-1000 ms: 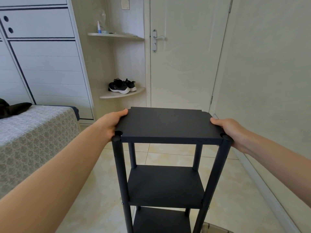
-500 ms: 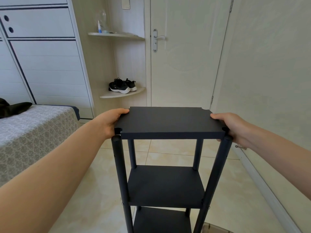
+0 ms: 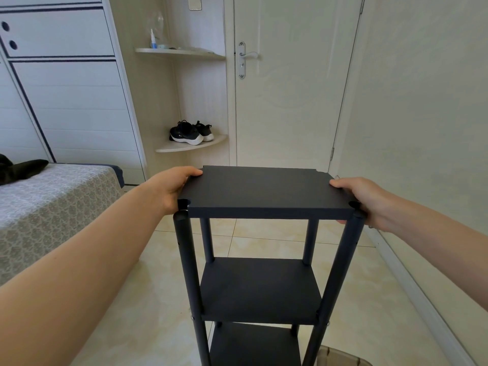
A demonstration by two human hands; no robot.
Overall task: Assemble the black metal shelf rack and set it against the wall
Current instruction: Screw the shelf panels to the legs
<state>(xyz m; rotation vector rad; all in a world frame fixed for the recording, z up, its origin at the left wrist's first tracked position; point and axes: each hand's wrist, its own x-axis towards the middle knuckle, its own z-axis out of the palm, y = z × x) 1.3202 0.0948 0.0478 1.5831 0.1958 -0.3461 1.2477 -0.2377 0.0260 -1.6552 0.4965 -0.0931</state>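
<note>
Black metal shelf rack [image 3: 260, 289] stands upright on the pale tiled floor [image 3: 148, 299], directly in front of the person and between two outstretched bare forearms. Two lower shelves are fixed between its four round posts [image 3: 188, 260]. At the bottom edge, beside the rack's right foot, is a translucent object, too cropped to identify.

At the top, both hands grasp the flat top panel [image 3: 264, 191] by its short sides. The left hand [image 3: 171, 187] holds the left edge with its thumb lying on top near the far corner. The right hand [image 3: 361, 196] holds the right edge, thumb on top and fingertips showing beneath. The notched near corners of the panel sit just above the rounded tops of the two near posts.

To the left is a bed [image 3: 52, 202] with a patterned grey cover and a black garment [image 3: 21, 169] lying on it. A plain wall [image 3: 422, 114] runs along the right, near the rack but apart from it. Further back, a corner shelf [image 3: 190, 146] holds black sneakers [image 3: 191, 132], next to a closed cream door [image 3: 285, 101].
</note>
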